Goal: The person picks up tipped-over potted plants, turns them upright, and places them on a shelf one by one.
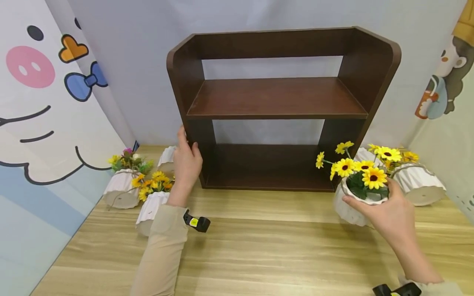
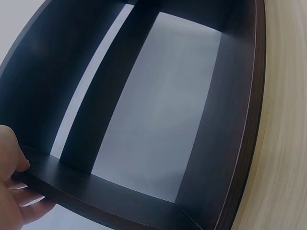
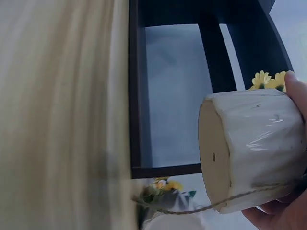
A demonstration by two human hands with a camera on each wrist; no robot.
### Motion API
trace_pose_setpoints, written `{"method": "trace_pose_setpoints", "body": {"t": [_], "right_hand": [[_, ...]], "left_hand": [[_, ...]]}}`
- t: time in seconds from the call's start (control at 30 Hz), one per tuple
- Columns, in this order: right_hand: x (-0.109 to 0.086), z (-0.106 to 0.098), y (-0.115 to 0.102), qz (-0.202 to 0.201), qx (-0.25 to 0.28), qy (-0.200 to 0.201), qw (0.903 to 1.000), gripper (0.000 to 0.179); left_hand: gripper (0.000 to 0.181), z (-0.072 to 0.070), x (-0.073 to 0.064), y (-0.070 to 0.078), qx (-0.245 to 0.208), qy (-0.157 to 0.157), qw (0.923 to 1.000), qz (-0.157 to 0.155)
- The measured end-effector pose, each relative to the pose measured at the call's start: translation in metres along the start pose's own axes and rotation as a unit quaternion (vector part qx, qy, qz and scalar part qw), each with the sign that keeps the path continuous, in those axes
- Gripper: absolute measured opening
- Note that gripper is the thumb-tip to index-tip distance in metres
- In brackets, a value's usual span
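Observation:
My right hand (image 1: 396, 213) grips a white flowerpot (image 1: 349, 205) by its rim, with yellow artificial sunflowers (image 1: 374, 177) standing in it. The right wrist view shows the pot's flat underside (image 3: 214, 155), with a small hole, and a loose twine (image 3: 192, 211) trailing from it. On the left, my left hand (image 1: 187, 164) holds the side panel of a dark brown two-tier shelf (image 1: 277, 98). In the left wrist view the thumb (image 2: 21, 160) lies on the panel's inner side, with the other fingers (image 2: 36, 208) round the outside.
Left of the shelf stand several white pots, one with mixed flowers (image 1: 131, 162) and one with orange-yellow flowers (image 1: 153, 185). Further white pots (image 1: 420, 183) with yellow flowers stand at its right. A pale wood-grain table (image 1: 259, 246) lies underneath, with printed panels (image 1: 40, 123) at the side.

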State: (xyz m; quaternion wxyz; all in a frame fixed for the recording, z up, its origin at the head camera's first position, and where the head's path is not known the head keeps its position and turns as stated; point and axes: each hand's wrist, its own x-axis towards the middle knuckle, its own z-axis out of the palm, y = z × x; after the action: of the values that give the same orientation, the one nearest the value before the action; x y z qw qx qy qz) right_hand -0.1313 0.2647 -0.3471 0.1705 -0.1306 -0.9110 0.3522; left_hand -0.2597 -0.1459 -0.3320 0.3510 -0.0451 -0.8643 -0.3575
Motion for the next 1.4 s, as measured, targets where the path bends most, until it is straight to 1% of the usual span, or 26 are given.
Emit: {"method": "trace_pose_setpoints", "body": {"t": [0.13, 0.27, 0.37, 0.5, 0.6, 0.73, 0.8, 0.9, 1.0, 1.23, 1.4], "right_hand": [[0.003, 0.000, -0.014, -0.050, -0.002, 0.046, 0.9977, 0.081], [0.006, -0.001, -0.028, -0.084, -0.002, 0.079, 0.9933, 0.075], [0.008, -0.003, -0.040, -0.100, -0.007, 0.091, 0.9908, 0.073], [0.010, -0.005, -0.054, -0.124, 0.004, 0.102, 0.9871, 0.068], [0.012, -0.007, -0.063, -0.149, 0.015, 0.117, 0.9818, 0.060], [0.016, -0.009, -0.073, -0.179, 0.016, 0.130, 0.9751, 0.054], [0.017, -0.009, -0.078, -0.186, 0.015, 0.130, 0.9739, 0.054], [0.018, -0.010, -0.086, -0.188, 0.014, 0.117, 0.9750, 0.055], [0.018, -0.013, -0.095, -0.188, 0.012, 0.102, 0.9767, 0.058], [0.026, -0.014, -0.110, -0.207, 0.021, 0.083, 0.9747, 0.068], [0.031, -0.012, -0.123, -0.223, 0.025, 0.085, 0.9708, 0.064]], "left_hand": [[0.048, 0.000, -0.001, -0.001, 0.000, -0.001, 1.0000, 0.000], [0.048, 0.001, -0.001, -0.001, 0.000, -0.006, 1.0000, -0.003], [0.048, 0.001, 0.000, -0.001, 0.001, -0.007, 1.0000, -0.005], [0.049, 0.001, 0.000, -0.001, 0.001, -0.003, 1.0000, -0.001], [0.050, 0.001, 0.001, 0.000, -0.006, -0.001, 1.0000, 0.005], [0.050, 0.001, 0.000, 0.001, -0.009, 0.003, 0.9999, 0.009], [0.050, 0.000, -0.001, 0.001, -0.007, 0.004, 0.9999, 0.008], [0.050, -0.001, -0.001, 0.001, -0.004, 0.005, 1.0000, 0.007], [0.049, 0.000, -0.002, 0.001, -0.001, 0.006, 1.0000, 0.004], [0.050, 0.002, -0.003, 0.000, -0.006, 0.002, 1.0000, 0.005], [0.049, 0.002, -0.002, -0.001, -0.003, 0.007, 0.9999, 0.008]]}}
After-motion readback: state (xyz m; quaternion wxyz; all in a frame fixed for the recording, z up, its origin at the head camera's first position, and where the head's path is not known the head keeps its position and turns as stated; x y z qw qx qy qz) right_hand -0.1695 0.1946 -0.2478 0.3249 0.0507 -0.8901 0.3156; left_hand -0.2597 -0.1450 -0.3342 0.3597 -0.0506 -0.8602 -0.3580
